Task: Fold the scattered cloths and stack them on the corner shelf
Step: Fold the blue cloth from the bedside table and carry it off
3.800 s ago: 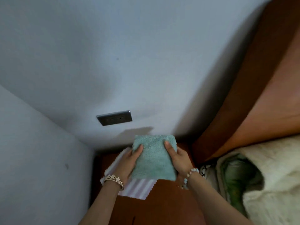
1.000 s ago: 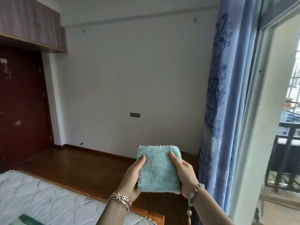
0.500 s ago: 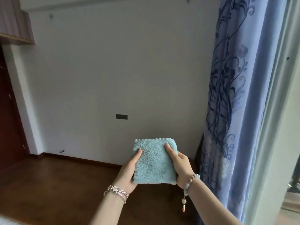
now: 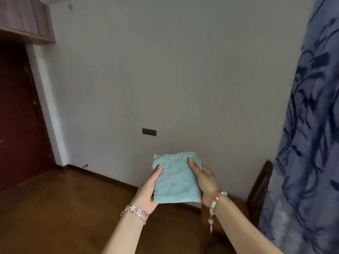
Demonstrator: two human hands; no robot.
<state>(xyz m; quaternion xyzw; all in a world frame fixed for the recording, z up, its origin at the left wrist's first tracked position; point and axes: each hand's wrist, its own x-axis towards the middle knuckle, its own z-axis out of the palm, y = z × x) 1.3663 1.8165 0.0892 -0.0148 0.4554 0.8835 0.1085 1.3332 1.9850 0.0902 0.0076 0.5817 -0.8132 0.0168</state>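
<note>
1. Your left hand (image 4: 146, 191) and right hand (image 4: 205, 182) each pinch 1 side of the folded, fluffy teal terry cloth (image 4: 176, 178), held in mid-air before the wall.
2. It looks light, soft and floppy; grip both side edges so the folds stay together.

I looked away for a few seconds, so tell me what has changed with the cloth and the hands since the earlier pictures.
The folded teal cloth was lifted off the striped cloth in the corner and carried out into the room. Unchanged: the left hand and right hand grip its sides, thumbs on top.
</note>
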